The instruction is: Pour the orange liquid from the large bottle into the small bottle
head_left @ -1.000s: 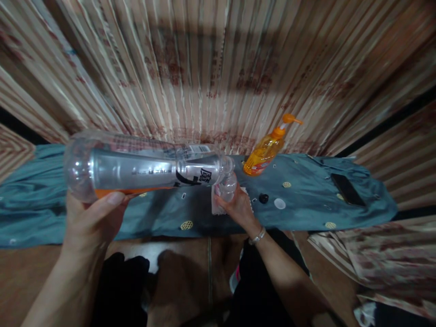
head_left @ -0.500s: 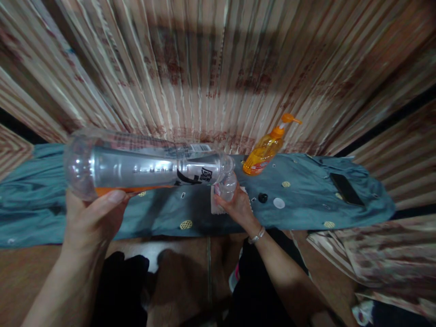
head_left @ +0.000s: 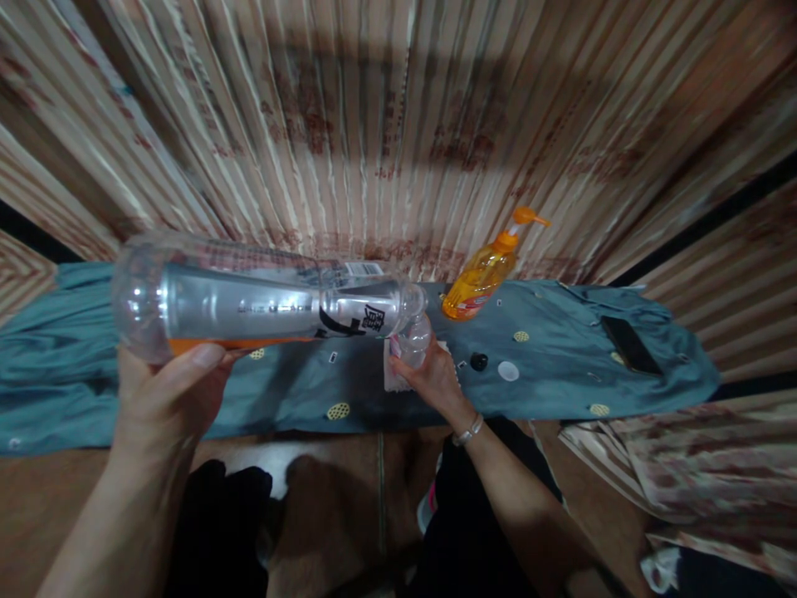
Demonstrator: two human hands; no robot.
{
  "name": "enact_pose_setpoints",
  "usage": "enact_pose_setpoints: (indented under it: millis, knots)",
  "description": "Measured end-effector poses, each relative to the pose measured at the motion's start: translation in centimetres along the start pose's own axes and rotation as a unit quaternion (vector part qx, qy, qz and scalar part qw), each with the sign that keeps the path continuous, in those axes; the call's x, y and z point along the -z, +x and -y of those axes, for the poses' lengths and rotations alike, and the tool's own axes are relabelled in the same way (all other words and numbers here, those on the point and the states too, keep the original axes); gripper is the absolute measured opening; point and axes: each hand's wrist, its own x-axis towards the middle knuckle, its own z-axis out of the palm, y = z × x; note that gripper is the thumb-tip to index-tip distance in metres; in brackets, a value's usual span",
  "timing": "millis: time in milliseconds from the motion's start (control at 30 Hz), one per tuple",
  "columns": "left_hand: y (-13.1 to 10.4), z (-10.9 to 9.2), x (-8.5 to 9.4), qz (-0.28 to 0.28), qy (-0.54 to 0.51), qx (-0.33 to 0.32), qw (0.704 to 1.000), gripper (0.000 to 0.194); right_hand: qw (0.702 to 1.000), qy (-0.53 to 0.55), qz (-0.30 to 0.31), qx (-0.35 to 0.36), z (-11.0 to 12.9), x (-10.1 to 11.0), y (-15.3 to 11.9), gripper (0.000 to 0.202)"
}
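Note:
My left hand (head_left: 171, 390) is wrapped round the wide base of a large clear plastic bottle (head_left: 249, 299) with a silver label. The bottle lies nearly level in the air, its neck pointing right. At its mouth is a small clear plastic bottle (head_left: 413, 339), which my right hand (head_left: 432, 374) grips from the right. The two mouths meet or nearly meet; the exact contact is too small to tell. Beneath the small bottle lies a whitish folded cloth or tissue (head_left: 392, 378), partly hidden by my right hand.
On the teal cloth (head_left: 286, 390) stands an orange pump bottle (head_left: 479, 278), to the right of the small bottle. A black cap (head_left: 479, 361), a white round lid (head_left: 508, 371) and a dark phone (head_left: 630, 345) lie further right. A pleated curtain (head_left: 374, 124) hangs behind.
Both hands and both bottles hold almost the same pose. The whole view has shifted very slightly, so things sit a few pixels further left.

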Motion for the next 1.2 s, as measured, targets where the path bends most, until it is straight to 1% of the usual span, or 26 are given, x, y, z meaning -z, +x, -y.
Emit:
enact_pose_setpoints:
  millis: [100,233,300,367,567,633,767,900,1000,1100,1200]
  knots:
    - [0.08,0.02,-0.02,-0.004,-0.005,0.006,1.0,0.08,1.0,0.004,0.005,0.002,0.01,0.03,0.01,0.072]
    - [0.14,0.09,0.14,-0.008,-0.015,0.007,1.0,0.065,1.0,0.007,0.004,-0.002,0.07,0.06,0.02,0.074]
    - [0.17,0.14,0.18,-0.009,-0.012,0.007,1.0,0.062,1.0,0.011,0.007,-0.002,0.07,0.07,0.02,0.074]
    - [0.18,0.18,0.16,-0.012,-0.013,0.004,1.0,0.063,1.0,0.017,0.01,-0.002,0.04,0.09,0.02,0.073]
    - [0.19,0.27,0.15,-0.01,-0.031,0.013,0.999,0.079,1.0,0.015,0.012,-0.001,0.06,0.17,-0.06,0.076]
    - [0.21,0.34,0.25,-0.009,-0.035,0.011,0.999,0.081,1.0,0.017,0.011,0.004,0.13,0.22,-0.05,0.076]
    - [0.32,0.56,0.51,-0.001,-0.041,-0.005,0.999,0.078,1.0,0.016,0.017,0.004,0.34,0.34,-0.02,0.077]
    - [0.43,0.67,0.73,0.005,-0.036,0.003,0.999,0.077,1.0,0.008,0.019,-0.002,0.49,0.45,-0.02,0.077]
    - [0.44,0.65,0.85,0.001,-0.031,0.014,0.999,0.078,1.0,0.011,0.019,0.009,0.46,0.44,-0.01,0.076]
    - [0.42,0.67,0.92,-0.005,-0.033,0.013,0.999,0.078,1.0,0.007,0.014,0.016,0.39,0.38,0.04,0.075]
    - [0.4,0.71,0.88,0.0,-0.037,0.006,0.999,0.075,1.0,0.007,0.017,0.008,0.43,0.39,0.11,0.075]
